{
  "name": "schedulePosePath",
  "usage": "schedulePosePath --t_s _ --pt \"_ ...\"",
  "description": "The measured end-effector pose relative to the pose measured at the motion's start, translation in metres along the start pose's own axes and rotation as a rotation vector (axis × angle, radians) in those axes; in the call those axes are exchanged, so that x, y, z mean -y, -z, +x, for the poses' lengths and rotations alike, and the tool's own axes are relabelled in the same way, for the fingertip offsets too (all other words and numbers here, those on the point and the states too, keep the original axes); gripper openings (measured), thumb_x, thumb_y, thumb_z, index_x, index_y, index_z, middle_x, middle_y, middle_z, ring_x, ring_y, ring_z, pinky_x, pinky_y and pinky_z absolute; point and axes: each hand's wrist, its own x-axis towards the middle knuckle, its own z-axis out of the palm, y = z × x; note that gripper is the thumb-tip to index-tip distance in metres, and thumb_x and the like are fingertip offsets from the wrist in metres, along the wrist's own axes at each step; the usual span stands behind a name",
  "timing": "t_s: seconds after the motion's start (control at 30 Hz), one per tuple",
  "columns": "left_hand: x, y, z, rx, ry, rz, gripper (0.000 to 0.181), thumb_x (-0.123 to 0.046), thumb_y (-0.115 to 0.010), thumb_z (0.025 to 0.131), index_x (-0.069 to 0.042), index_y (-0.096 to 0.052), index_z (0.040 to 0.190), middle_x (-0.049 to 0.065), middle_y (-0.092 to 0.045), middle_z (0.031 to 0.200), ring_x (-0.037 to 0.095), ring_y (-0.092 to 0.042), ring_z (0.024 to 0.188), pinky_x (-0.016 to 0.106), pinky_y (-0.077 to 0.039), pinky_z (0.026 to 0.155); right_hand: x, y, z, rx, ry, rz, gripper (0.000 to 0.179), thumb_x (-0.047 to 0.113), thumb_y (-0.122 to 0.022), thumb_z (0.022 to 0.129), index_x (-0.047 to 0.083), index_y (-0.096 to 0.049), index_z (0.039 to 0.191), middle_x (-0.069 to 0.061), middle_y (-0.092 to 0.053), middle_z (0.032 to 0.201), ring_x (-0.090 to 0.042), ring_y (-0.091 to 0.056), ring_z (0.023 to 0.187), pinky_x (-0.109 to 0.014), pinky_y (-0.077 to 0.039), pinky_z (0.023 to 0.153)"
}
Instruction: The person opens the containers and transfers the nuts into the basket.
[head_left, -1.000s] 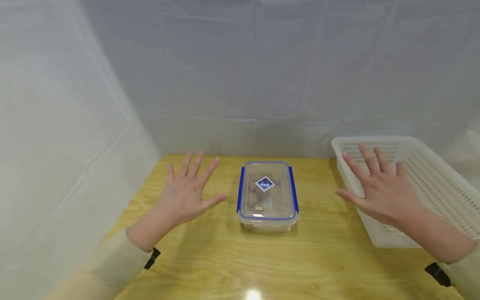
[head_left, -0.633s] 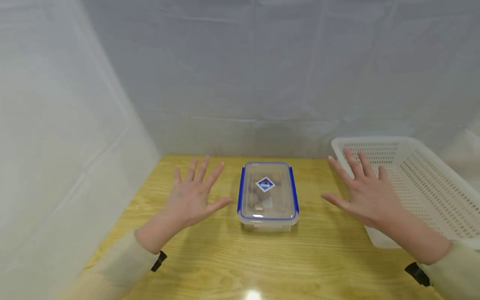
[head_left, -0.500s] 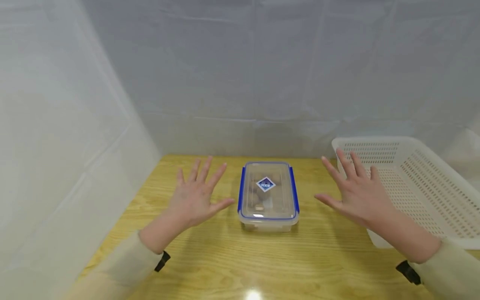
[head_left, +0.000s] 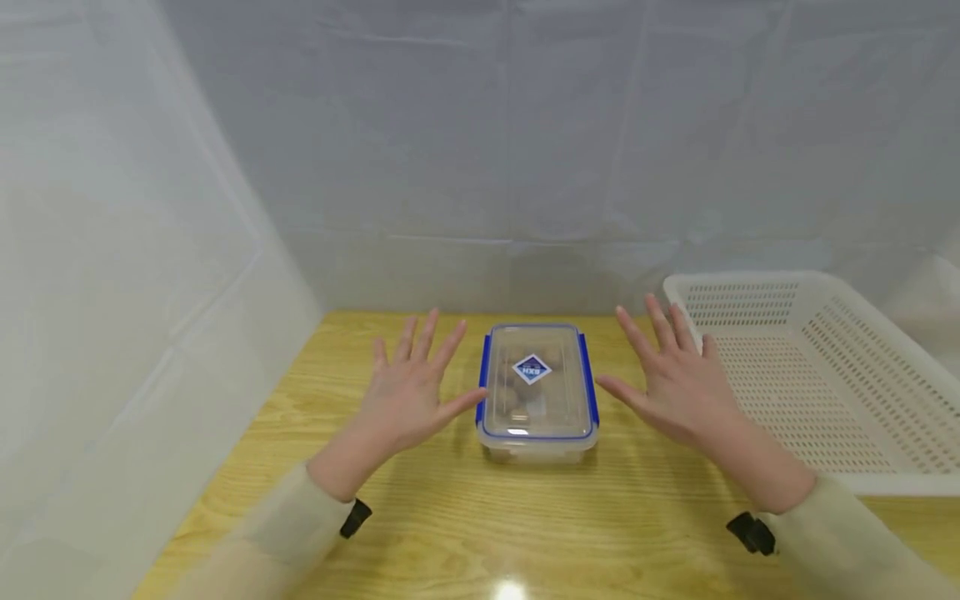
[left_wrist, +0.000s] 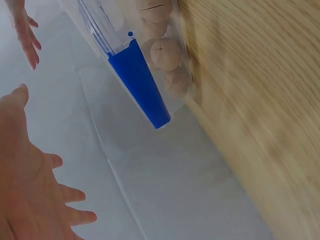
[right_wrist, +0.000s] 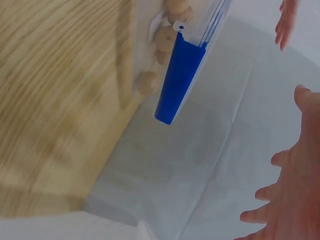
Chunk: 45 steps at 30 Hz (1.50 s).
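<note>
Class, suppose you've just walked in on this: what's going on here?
A person has both hands out with fingers spread, the left hand and the right hand on either side of a clear box. Neither grips it. Its lid is on, and brownish round things show inside. The box sits on a wooden table, with a white basket off to the right.

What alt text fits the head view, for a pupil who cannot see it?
A person's left hand and right hand, fingers spread, flank a clear lidded container with blue clips on a wooden table. A white perforated basket sits at the right.
</note>
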Motion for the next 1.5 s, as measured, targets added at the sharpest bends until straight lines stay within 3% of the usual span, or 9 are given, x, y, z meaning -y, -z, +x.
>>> schedulePosePath --t_s 0.3,0.57,0.73,0.87,1.03,1.17,1.27,1.5 --pt "-0.009 -0.016 0.013 -0.022 0.02 -0.05 0.092 -0.08 -0.033 0.086 -0.028 -0.007 0.158 0.011 0.002 0.162 0.038 0.001 0.145 0.071 -0.004 0.104 0.015 -0.013 0.01 0.024 -0.02 0.089 0.086 0.068 -0.036 0.094 0.016 -0.009 0.157 -0.019 0.004 0.16 -0.046 -0.001 0.143 -0.07 -0.01 0.105" --pt "-0.018 -0.035 0.025 -0.007 0.049 -0.14 0.092 -0.077 -0.039 0.087 -0.026 -0.009 0.158 0.013 -0.004 0.161 0.041 -0.008 0.144 0.069 -0.01 0.105 0.02 -0.035 0.019 0.011 -0.016 0.15 0.085 0.065 -0.04 0.095 0.015 -0.013 0.157 -0.021 -0.007 0.159 -0.045 -0.011 0.142 -0.07 -0.022 0.102" --pt "-0.022 -0.047 0.029 0.034 0.068 -0.266 0.089 -0.071 -0.043 0.09 -0.026 -0.008 0.158 0.016 -0.007 0.16 0.041 -0.012 0.144 0.07 -0.013 0.104 0.02 -0.047 0.02 0.013 -0.016 0.23 0.082 0.062 -0.04 0.097 0.013 -0.011 0.157 -0.024 -0.012 0.157 -0.049 -0.021 0.138 -0.068 -0.033 0.096" --pt "-0.023 -0.057 0.031 0.073 0.094 -0.376 0.087 -0.068 -0.043 0.092 -0.027 -0.002 0.157 0.017 -0.009 0.16 0.041 -0.019 0.142 0.069 -0.018 0.104 0.02 -0.057 0.02 0.047 -0.052 0.342 0.08 0.059 -0.037 0.099 0.012 -0.009 0.157 -0.026 -0.015 0.156 -0.051 -0.024 0.136 -0.068 -0.033 0.096" --pt "-0.024 -0.066 0.034 0.088 0.107 -0.521 0.086 -0.062 -0.046 0.095 -0.019 -0.006 0.158 0.021 -0.017 0.157 0.043 -0.029 0.138 0.062 -0.026 0.105 0.019 -0.071 0.022 0.11 -0.124 0.476 0.08 0.061 -0.033 0.099 0.014 -0.005 0.157 -0.03 -0.021 0.152 -0.053 -0.033 0.13 -0.067 -0.035 0.094" --pt "-0.024 -0.07 0.034 0.118 0.105 -0.675 0.084 -0.056 -0.047 0.097 -0.012 -0.008 0.157 0.02 -0.015 0.158 0.042 -0.027 0.138 0.053 -0.026 0.109 0.02 -0.08 0.023 0.14 -0.171 0.586 0.08 0.061 -0.032 0.099 0.012 -0.006 0.157 -0.034 -0.032 0.144 -0.051 -0.044 0.123 -0.062 -0.04 0.093" --pt "-0.025 -0.073 0.035 0.151 0.12 -0.768 0.085 -0.057 -0.046 0.097 -0.011 -0.006 0.157 0.019 -0.012 0.158 0.041 -0.024 0.14 0.053 -0.022 0.11 0.022 -0.085 0.022 0.157 -0.199 0.65 0.079 0.059 -0.032 0.101 0.009 -0.008 0.157 -0.035 -0.032 0.144 -0.051 -0.04 0.127 -0.062 -0.036 0.099" --pt "-0.028 -0.08 0.031 0.173 0.166 -0.872 0.086 -0.056 -0.051 0.096 -0.014 -0.008 0.157 0.022 -0.023 0.155 0.041 -0.029 0.138 0.055 -0.023 0.109 0.032 -0.091 0.019 0.165 -0.232 0.669 0.074 0.054 -0.034 0.102 0.006 -0.014 0.156 -0.035 -0.035 0.144 -0.049 -0.04 0.128 -0.06 -0.033 0.102"
